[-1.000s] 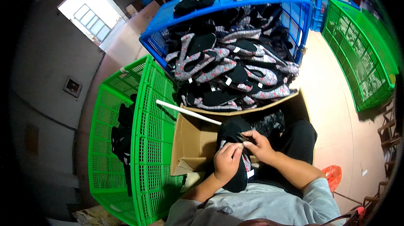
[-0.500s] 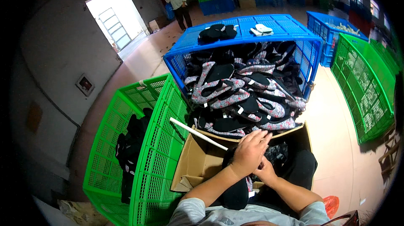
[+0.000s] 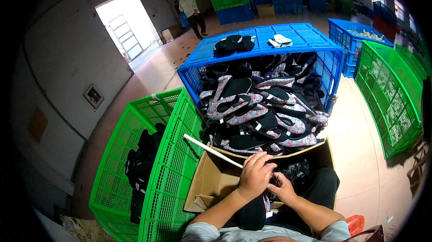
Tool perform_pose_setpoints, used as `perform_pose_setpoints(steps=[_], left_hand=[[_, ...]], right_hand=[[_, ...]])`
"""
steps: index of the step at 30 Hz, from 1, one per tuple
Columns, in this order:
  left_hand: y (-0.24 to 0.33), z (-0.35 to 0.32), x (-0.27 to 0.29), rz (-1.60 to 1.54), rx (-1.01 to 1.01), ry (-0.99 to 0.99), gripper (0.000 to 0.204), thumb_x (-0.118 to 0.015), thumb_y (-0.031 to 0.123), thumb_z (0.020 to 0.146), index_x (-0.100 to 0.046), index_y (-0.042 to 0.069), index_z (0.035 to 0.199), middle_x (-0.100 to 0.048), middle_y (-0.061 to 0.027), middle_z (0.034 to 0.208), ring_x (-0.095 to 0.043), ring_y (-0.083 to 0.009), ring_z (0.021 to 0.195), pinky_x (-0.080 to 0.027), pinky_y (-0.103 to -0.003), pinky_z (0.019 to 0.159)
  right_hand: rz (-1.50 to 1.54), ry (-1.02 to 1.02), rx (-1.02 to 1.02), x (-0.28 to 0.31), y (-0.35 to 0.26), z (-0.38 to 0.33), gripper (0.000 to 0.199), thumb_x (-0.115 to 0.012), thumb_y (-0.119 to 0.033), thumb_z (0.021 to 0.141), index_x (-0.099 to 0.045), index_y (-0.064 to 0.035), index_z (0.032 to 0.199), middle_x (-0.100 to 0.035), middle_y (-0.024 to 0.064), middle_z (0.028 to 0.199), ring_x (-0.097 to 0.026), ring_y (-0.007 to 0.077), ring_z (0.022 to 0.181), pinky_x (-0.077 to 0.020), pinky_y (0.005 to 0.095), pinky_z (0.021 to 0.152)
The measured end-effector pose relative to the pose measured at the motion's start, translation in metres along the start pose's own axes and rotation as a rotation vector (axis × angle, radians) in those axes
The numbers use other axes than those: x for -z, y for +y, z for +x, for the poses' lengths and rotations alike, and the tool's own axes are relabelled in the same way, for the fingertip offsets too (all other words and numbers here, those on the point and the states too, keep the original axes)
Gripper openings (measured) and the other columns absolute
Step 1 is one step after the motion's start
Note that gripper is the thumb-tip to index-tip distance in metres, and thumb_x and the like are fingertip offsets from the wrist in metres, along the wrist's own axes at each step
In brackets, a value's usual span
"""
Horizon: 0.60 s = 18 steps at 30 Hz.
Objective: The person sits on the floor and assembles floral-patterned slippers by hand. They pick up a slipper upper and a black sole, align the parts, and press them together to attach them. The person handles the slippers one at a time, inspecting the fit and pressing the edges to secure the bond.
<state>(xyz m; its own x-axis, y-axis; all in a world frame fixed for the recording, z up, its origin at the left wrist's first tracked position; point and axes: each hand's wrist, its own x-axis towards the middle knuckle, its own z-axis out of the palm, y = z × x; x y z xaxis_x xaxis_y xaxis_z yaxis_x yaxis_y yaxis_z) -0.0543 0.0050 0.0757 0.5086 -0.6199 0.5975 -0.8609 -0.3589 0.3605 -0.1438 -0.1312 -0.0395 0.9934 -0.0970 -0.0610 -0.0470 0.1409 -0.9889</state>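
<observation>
My left hand (image 3: 255, 175) is curled around the near end of a long white stick (image 3: 211, 150) that slants up to the left over the cardboard box (image 3: 211, 179). My right hand (image 3: 282, 188) sits just under it, fingers pinched on something small and dark that I cannot make out. A black slipper (image 3: 252, 212) lies on my lap below both hands. Ahead, a blue crate (image 3: 310, 39) is heaped with black and floral slippers (image 3: 263, 111).
A green crate (image 3: 148, 120) at my left holds several black slippers, with a green lid (image 3: 173, 170) leaning on it. Another green crate (image 3: 391, 93) leans at the right. More crates stand at the back, where a person (image 3: 191, 10) walks near a bright doorway (image 3: 121, 30).
My head has lifted, so the far room came into view. My left hand moved up from the slipper on my lap to the white stick; my right hand stayed close beneath it.
</observation>
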Motion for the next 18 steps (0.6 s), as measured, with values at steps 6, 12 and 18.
perform_pose_setpoints(steps=[6,12,18], left_hand=[[-0.009,0.066,0.071,0.364,-0.088,0.152,0.061,-0.074,0.016,0.079,-0.057,0.01,0.137,-0.041,-0.0199,0.149,-0.034,-0.0432,0.14,-0.027,-0.053,0.114],[0.001,0.171,0.194,0.704,-0.128,0.397,0.07,-0.076,0.023,0.081,-0.047,0.0,0.14,-0.047,-0.0246,0.141,-0.044,-0.0419,0.133,-0.034,-0.047,0.111],[0.013,0.205,0.207,0.941,-0.131,0.737,0.06,-0.077,0.024,0.08,-0.056,0.01,0.135,-0.055,-0.016,0.135,-0.052,-0.0333,0.125,-0.043,-0.046,0.101]], right_hand=[[0.067,0.016,-0.044,0.0,0.006,0.002,0.034,-0.075,-0.01,0.087,-0.056,-0.0042,0.114,-0.059,-0.0008,0.089,-0.056,0.006,0.074,-0.0491,0.0231,0.067],[-0.001,0.003,-0.005,0.0,0.012,0.007,0.029,-0.076,-0.013,0.086,-0.06,-0.0068,0.11,-0.057,-0.0035,0.084,-0.051,0.0048,0.068,-0.0438,0.0219,0.062],[-0.007,-0.047,-0.044,0.006,0.012,0.008,0.029,-0.072,-0.006,0.089,-0.055,-0.0055,0.113,-0.059,0.0,0.094,-0.06,0.0086,0.079,-0.0521,0.0256,0.072]])
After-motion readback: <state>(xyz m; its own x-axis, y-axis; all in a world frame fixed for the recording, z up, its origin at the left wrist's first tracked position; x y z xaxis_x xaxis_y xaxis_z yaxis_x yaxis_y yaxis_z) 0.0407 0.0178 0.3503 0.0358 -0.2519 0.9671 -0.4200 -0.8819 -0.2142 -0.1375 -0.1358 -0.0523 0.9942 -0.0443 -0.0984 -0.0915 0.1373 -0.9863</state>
